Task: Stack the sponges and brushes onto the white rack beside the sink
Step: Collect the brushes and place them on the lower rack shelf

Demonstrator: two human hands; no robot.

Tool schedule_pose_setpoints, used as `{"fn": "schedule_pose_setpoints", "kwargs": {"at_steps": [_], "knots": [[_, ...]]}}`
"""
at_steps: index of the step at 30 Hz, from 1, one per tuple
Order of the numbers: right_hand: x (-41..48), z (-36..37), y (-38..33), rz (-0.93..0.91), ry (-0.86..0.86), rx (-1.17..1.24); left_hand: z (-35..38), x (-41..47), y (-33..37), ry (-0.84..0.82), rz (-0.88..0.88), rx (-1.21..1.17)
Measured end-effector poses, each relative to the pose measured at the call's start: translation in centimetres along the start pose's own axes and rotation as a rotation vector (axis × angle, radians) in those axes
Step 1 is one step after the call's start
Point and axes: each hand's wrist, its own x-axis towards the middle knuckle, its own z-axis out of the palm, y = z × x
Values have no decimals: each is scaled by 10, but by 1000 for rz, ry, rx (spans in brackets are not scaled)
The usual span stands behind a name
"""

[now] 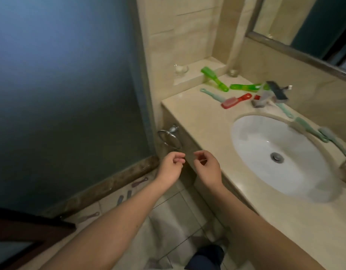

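In front of the counter (197,117) edge, hovering with left hand (172,166) and right hand (207,167) close together but not touching, fingers loosely curled, gripping nothing visible. Judged as the very start: nothing picked up yet. Next calls for a reach forward to the back of the counter for the green brush (214,78), second green brush (244,87), red brush (235,101) and pale teal brush (212,94), all left of the faucet (265,96); then for the teal brushes (308,129) beyond the sink's (256,137) far rim. No white rack and no sponges in view, so a look around first. Inside the sink: only the drain (277,157). Inside the glass dish (185,69) on the ledge: something white, too blurred to name.
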Motion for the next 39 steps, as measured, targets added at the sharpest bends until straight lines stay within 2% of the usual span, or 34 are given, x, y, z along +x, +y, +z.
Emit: {"fn": "schedule_pose_setpoints", "kwargs": {"at_steps": [9,16,25,31,39], "knots": [[-33,107,-15,-38,-301,-106,-103,-40,-88,262,-138,-51],[-44,178,-22,-26,-526,-152,-154,-66,-135,411,-270,-133],[0,264,0,10,-718,-262,-187,-20,-198,520,-409,-222],[65,355,83,12,-786,-349,-170,66,-297,561,-474,-311],[137,493,272,-7,-824,-417,-128,195,-492,585,-506,-359]]}}
